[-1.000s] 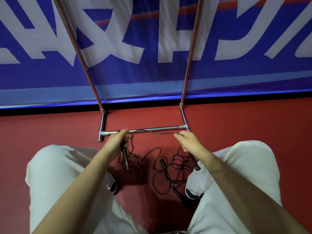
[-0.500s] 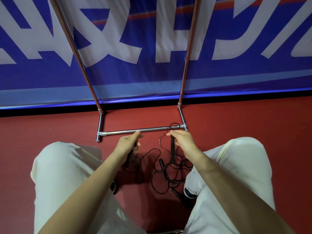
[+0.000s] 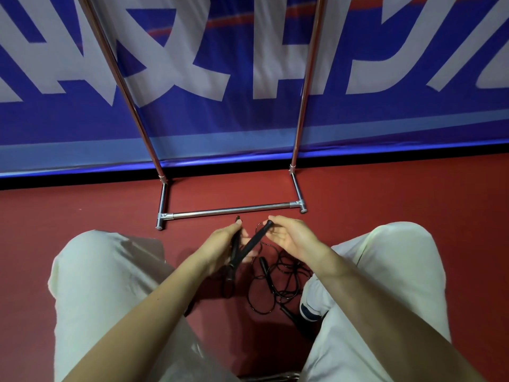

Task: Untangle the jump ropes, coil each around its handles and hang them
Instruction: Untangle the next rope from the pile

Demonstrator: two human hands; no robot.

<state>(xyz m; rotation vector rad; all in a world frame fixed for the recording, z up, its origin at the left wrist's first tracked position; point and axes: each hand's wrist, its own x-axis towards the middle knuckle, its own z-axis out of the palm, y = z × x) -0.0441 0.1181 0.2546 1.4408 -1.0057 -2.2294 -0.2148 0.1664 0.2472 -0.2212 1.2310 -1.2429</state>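
My left hand grips a black jump rope handle upright between my knees. A second black handle slants across it, its lower end at my left palm and its top end pinched by the fingertips of my right hand. Thin black cord lies tangled on the red floor under my right hand. Two more handles lie in the tangle, one near the middle and one by my shoe. The metal rack stands just beyond my hands.
The rack's two uprights rise against a blue and white banner along the wall. My knees in pale trousers flank the ropes, and my shoe touches the tangle. Red floor stretches to both sides.
Both hands came together and slightly back from the rack's bar. The right hand brought its handle over to cross the one in my left hand.
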